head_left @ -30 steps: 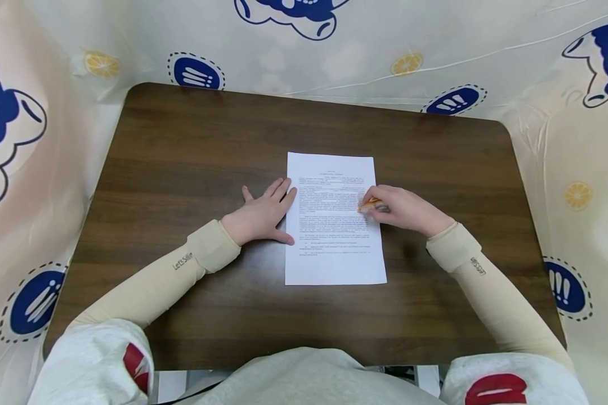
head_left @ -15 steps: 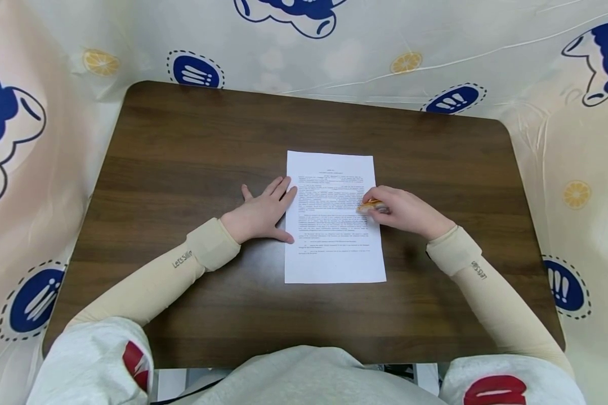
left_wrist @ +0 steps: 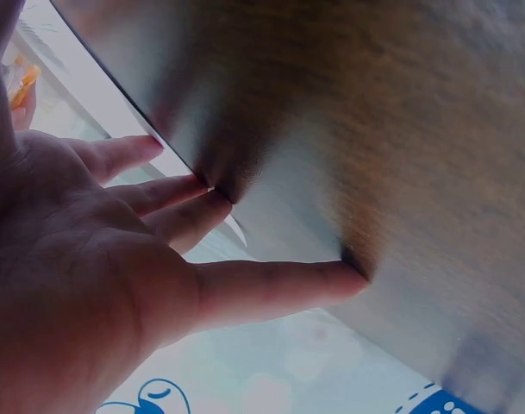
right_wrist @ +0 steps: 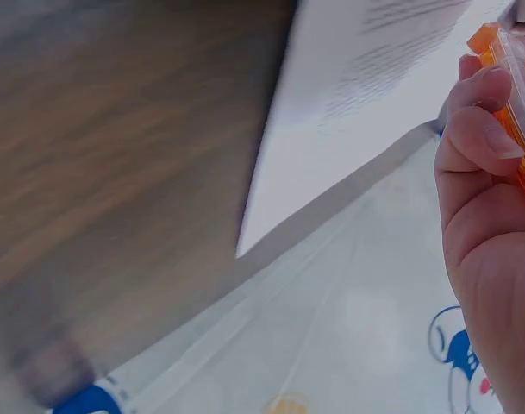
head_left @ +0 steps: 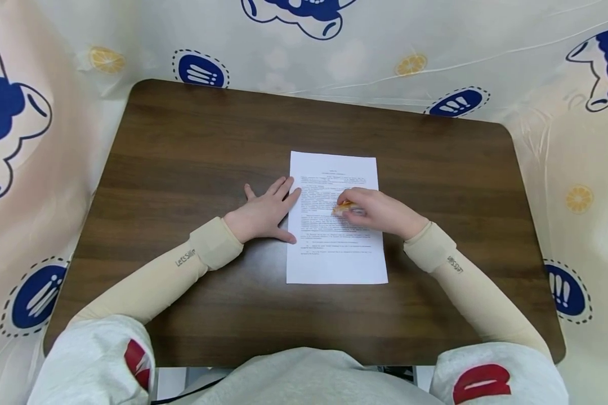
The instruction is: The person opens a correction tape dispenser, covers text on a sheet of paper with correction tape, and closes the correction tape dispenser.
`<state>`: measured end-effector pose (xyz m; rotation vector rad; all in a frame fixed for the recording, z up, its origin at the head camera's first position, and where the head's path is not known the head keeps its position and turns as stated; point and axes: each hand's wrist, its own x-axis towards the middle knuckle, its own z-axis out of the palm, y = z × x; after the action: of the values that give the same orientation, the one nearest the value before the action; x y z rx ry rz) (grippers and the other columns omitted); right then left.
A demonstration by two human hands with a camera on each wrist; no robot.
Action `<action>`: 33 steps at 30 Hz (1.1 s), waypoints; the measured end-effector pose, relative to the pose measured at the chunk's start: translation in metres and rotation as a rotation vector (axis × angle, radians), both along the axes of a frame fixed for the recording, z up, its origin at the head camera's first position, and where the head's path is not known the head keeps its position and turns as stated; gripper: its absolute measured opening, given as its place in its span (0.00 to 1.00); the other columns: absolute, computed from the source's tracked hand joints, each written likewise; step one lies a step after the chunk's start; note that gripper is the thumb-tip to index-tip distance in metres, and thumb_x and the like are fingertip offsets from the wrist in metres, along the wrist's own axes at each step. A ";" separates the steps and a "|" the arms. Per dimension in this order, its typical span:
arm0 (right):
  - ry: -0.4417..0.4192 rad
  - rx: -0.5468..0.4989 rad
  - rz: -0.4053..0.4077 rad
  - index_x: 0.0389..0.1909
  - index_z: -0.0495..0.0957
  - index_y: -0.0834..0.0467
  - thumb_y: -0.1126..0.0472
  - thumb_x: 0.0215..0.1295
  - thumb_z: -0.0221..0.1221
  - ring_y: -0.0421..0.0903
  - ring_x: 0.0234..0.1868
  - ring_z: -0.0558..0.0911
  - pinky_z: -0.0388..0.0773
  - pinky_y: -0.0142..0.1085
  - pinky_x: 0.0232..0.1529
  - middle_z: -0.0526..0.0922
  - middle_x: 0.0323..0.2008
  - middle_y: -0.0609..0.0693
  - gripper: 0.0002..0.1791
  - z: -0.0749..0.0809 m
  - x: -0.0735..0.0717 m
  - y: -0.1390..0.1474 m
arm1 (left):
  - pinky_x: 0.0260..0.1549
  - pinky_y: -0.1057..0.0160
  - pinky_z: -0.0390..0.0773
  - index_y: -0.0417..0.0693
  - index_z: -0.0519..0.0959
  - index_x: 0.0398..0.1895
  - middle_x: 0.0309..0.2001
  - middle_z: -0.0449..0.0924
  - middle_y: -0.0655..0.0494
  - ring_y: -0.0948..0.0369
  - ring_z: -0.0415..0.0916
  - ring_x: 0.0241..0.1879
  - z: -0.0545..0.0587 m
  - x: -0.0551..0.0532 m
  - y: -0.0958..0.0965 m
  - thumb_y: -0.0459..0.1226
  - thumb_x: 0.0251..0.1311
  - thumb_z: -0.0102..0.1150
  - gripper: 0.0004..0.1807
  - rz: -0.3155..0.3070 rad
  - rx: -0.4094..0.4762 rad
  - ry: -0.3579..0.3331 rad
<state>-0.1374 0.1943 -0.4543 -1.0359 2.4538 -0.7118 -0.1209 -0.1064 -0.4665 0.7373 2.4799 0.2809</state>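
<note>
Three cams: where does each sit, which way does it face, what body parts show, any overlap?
Head: worn on the head, facing forward and down at the paper on the table; left hand, right hand, forearms and torso show.
Left wrist: on that wrist, looking along the left hand's palm and spread fingers at the table and paper's edge.
Right wrist: on that wrist, looking past the right hand at a paper corner, table and curtain.
Both wrist views share paper, table, curtain, orange item.

The print (head_left: 334,233) on the paper sheet (head_left: 336,270) is too small to read. The right hand (head_left: 382,212) partly covers the orange object (right_wrist: 521,93); the right wrist view crops it.
</note>
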 end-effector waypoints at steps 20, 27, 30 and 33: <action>0.019 -0.006 0.110 0.56 0.78 0.58 0.60 0.72 0.65 0.46 0.44 0.82 0.80 0.41 0.53 0.85 0.49 0.51 0.15 0.000 -0.006 -0.045 | 0.55 0.10 0.42 0.45 0.47 0.85 0.85 0.32 0.42 0.43 0.31 0.83 -0.001 -0.001 -0.001 0.65 0.54 0.72 0.66 -0.006 0.002 -0.002; 0.039 0.014 0.133 0.56 0.78 0.58 0.61 0.73 0.65 0.45 0.42 0.82 0.81 0.39 0.52 0.85 0.48 0.51 0.15 -0.001 -0.006 -0.054 | 0.55 0.10 0.42 0.46 0.46 0.85 0.85 0.32 0.42 0.42 0.31 0.83 -0.002 -0.002 -0.001 0.65 0.54 0.72 0.66 -0.010 0.002 -0.006; 0.047 0.012 0.144 0.56 0.79 0.59 0.61 0.72 0.65 0.45 0.41 0.82 0.81 0.39 0.51 0.85 0.47 0.51 0.14 -0.002 -0.006 -0.057 | 0.55 0.10 0.42 0.45 0.47 0.85 0.85 0.32 0.42 0.42 0.31 0.83 -0.003 -0.002 -0.002 0.65 0.55 0.72 0.66 -0.010 0.005 -0.005; 0.050 0.021 0.144 0.56 0.79 0.59 0.61 0.73 0.64 0.45 0.40 0.82 0.81 0.38 0.49 0.85 0.47 0.51 0.14 -0.003 -0.006 -0.059 | 0.55 0.10 0.42 0.45 0.47 0.85 0.85 0.32 0.42 0.42 0.30 0.83 -0.002 -0.002 -0.002 0.65 0.55 0.72 0.66 -0.008 0.006 -0.006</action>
<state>-0.1432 0.1350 -0.4570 -1.2216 2.3934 -0.6200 -0.1228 -0.1081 -0.4690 0.7475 2.4709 0.2880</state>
